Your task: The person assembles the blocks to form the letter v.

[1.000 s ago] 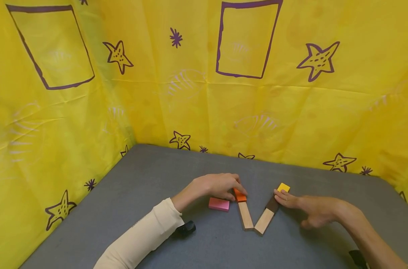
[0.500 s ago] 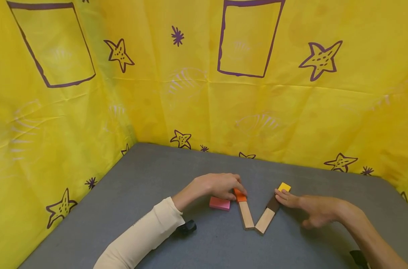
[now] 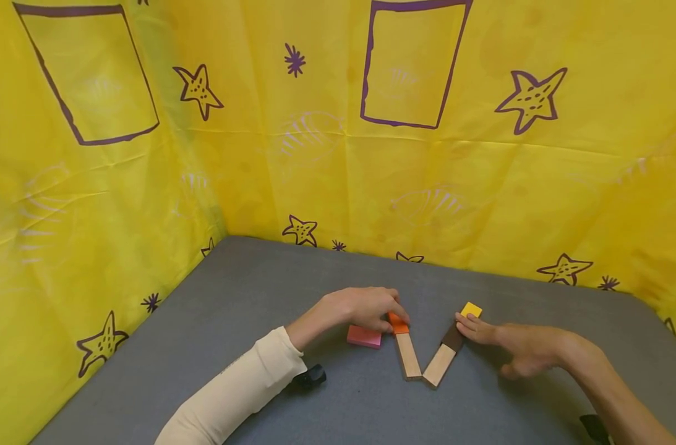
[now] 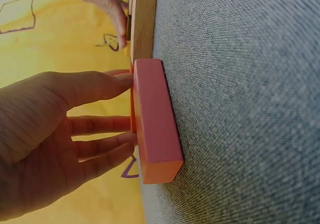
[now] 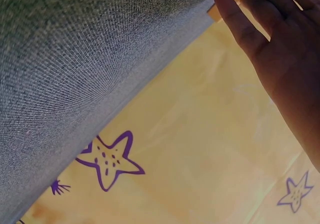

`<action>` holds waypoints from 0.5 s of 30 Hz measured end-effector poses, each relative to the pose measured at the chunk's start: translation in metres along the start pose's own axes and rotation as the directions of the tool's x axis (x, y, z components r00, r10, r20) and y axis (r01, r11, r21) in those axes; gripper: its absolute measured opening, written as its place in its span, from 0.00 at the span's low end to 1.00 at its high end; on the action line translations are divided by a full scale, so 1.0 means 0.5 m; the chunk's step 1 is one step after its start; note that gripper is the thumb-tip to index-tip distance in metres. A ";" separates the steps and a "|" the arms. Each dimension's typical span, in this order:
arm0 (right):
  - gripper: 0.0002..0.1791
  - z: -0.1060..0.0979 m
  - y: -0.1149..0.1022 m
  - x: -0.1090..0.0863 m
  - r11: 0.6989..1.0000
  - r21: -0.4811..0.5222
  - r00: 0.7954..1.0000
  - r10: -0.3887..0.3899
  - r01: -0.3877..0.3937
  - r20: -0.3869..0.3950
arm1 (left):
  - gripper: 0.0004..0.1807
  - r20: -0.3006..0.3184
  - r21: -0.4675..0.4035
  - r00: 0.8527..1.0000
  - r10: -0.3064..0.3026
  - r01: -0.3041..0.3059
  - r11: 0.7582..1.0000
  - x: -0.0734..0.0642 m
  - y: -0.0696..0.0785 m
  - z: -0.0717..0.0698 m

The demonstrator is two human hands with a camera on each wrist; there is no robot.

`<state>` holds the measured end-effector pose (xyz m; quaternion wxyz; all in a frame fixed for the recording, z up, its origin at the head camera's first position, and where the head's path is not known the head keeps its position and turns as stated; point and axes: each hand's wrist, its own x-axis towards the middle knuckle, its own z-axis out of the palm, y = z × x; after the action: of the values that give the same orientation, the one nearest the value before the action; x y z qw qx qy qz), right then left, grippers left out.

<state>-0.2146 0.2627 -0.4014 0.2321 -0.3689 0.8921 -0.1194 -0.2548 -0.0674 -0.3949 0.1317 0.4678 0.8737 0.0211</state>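
Observation:
My left hand (image 3: 368, 306) holds an orange block (image 3: 397, 324) between thumb and fingers, part of it hidden under them. A plain wooden block (image 3: 407, 356) meets its near end. Just left of these lies a pink block (image 3: 363, 337), large in front of the hand in the left wrist view. My right hand (image 3: 524, 346) rests its outstretched fingertips on a dark brown block (image 3: 452, 339). That block lines up with a yellow block (image 3: 471, 309) beyond it and a second plain block (image 3: 439, 366) nearer. The two rows form a V, their near ends meeting at the bottom.
Everything lies on a grey cloth-covered table (image 3: 271, 272). Yellow fabric walls (image 3: 315, 179) with drawn starfish rise along the back and left. A black wrist strap (image 3: 313, 376) shows under the left sleeve (image 3: 243, 383).
The view shifts very slightly after the first frame. Both hands and the blocks keep their places.

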 end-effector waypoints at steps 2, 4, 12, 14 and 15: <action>0.55 -0.001 0.000 0.000 1.000 -0.002 1.000 0.001 -0.001 -0.001 | 0.20 -0.001 0.005 1.000 0.001 -0.001 1.000 0.000 0.000 0.001; 0.55 0.000 0.002 -0.002 1.000 -0.003 1.000 -0.005 0.005 -0.004 | 0.21 0.003 0.010 1.000 -0.003 0.003 1.000 0.001 0.000 0.001; 0.55 0.002 0.005 -0.002 1.000 -0.002 1.000 -0.011 0.011 -0.008 | 0.22 0.002 0.009 0.999 -0.040 0.040 0.999 -0.002 0.001 -0.001; 0.55 0.003 0.006 -0.002 1.000 -0.004 1.000 -0.014 0.014 -0.011 | 0.22 -0.007 0.010 0.999 -0.043 0.043 0.999 -0.003 0.001 -0.001; 0.55 0.003 0.006 -0.001 1.000 -0.005 1.000 -0.010 0.010 -0.012 | 0.22 -0.010 0.011 0.999 -0.044 0.044 0.999 -0.003 0.002 -0.002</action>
<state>-0.2154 0.2652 -0.4036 0.2254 -0.3730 0.8919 -0.1205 -0.2535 -0.0683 -0.3935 0.1251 0.4489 0.8846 0.0157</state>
